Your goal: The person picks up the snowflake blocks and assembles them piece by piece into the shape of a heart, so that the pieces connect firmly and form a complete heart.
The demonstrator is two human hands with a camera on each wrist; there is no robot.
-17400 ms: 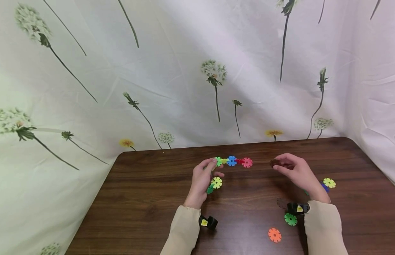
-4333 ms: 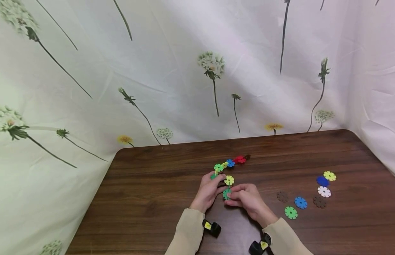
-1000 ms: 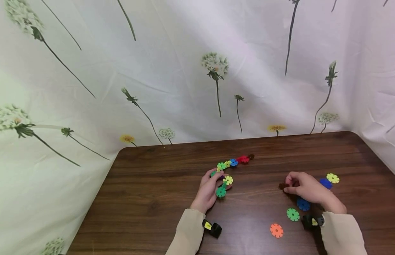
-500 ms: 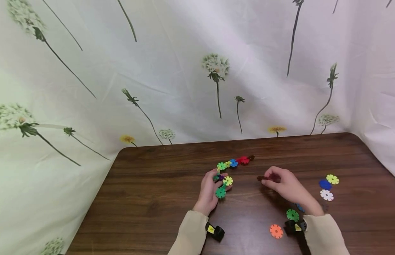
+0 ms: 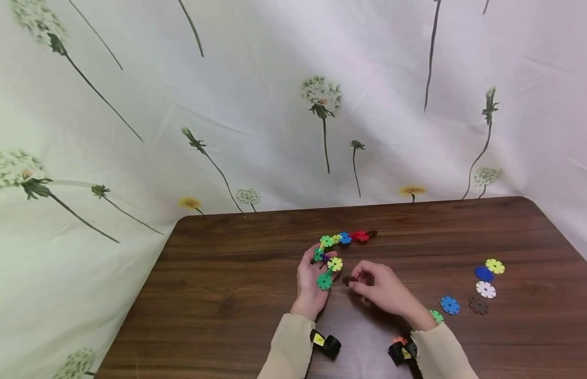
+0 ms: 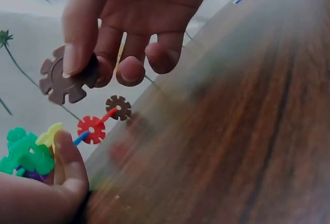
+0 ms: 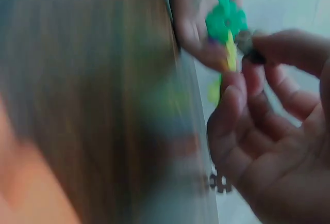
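My left hand [image 5: 312, 281] is turned palm up and holds a chain of notched plastic discs. Its green disc [image 5: 324, 281] and yellow disc [image 5: 335, 264] lie over the palm and fingers. Beyond the fingertips the chain runs on through light green, blue and red to a brown disc [image 6: 118, 108] at its far end. My right hand [image 5: 380, 289] pinches a loose brown disc [image 6: 64, 79] between thumb and fingers, just right of the left hand. In the right wrist view this disc overlaps the chain's green disc [image 7: 226, 24]; that view is blurred.
On the right of the brown table [image 5: 203, 295] lie a yellow disc [image 5: 495, 266], a dark blue disc [image 5: 484, 273], a white disc [image 5: 486, 289], a brown disc [image 5: 478, 305] and a blue disc [image 5: 449, 305]. The right forearm partly covers a green and an orange disc. A flower-patterned cloth [image 5: 274, 105] hangs behind.
A brown disc joined the chain's red end earlier. My right hand has since picked up another brown disc at the right and carried it left to the chain. The left palm has turned upward.
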